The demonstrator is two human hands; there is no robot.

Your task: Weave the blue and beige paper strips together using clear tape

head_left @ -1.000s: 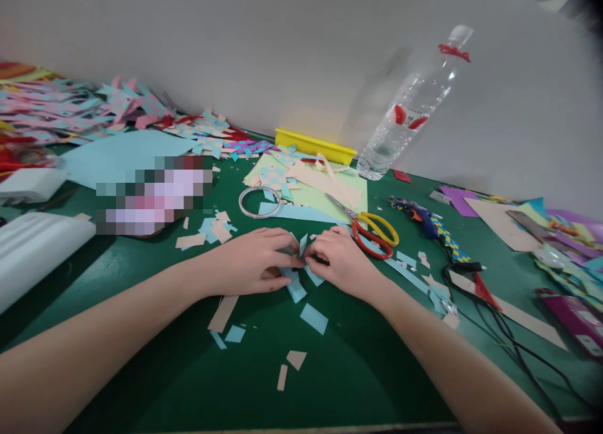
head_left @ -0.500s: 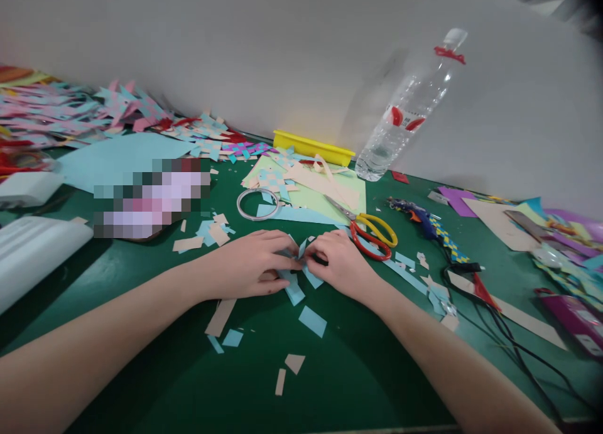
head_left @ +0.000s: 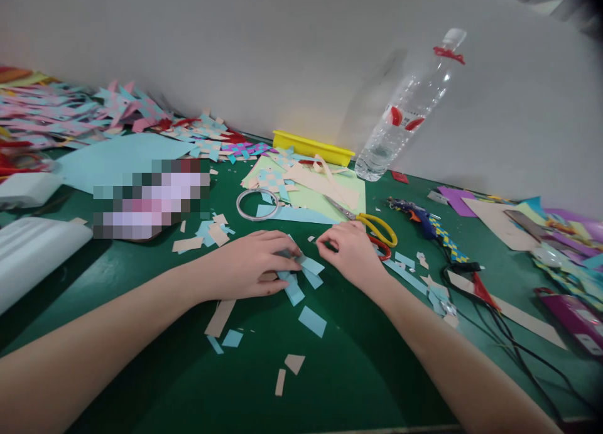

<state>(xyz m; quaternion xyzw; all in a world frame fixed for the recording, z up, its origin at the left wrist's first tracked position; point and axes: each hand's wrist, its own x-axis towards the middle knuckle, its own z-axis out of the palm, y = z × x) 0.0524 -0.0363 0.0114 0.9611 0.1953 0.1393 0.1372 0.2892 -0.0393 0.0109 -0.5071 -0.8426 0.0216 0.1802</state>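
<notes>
My left hand (head_left: 264, 264) rests on the green table, its fingers closed on light blue paper strips (head_left: 294, 289) that cross each other. Strip ends stick out past the fingertips; the part under the fingers is hidden. A little to the right, my right hand (head_left: 346, 252) is apart from the strips, its thumb and fingers curled together with nothing visible between them. Scissors (head_left: 379, 228) with yellow and red handles lie just behind the right hand, which partly covers them. A loose blue paper piece (head_left: 313, 321) lies in front of the strips.
Behind the hands lie a silver ring-shaped roll (head_left: 257, 205) and pale green paper (head_left: 325, 203). A plastic bottle (head_left: 405, 117) stands by the wall beside a yellow tray (head_left: 313, 148). A blurred-out flat object (head_left: 155, 198) lies left; a glue gun (head_left: 419, 220) and cables (head_left: 509, 333) lie right.
My right hand has let go of the blue strips and moved right, over the scissors' red handle. One strip end that stood up now lies flatter. My left hand has stayed put.
</notes>
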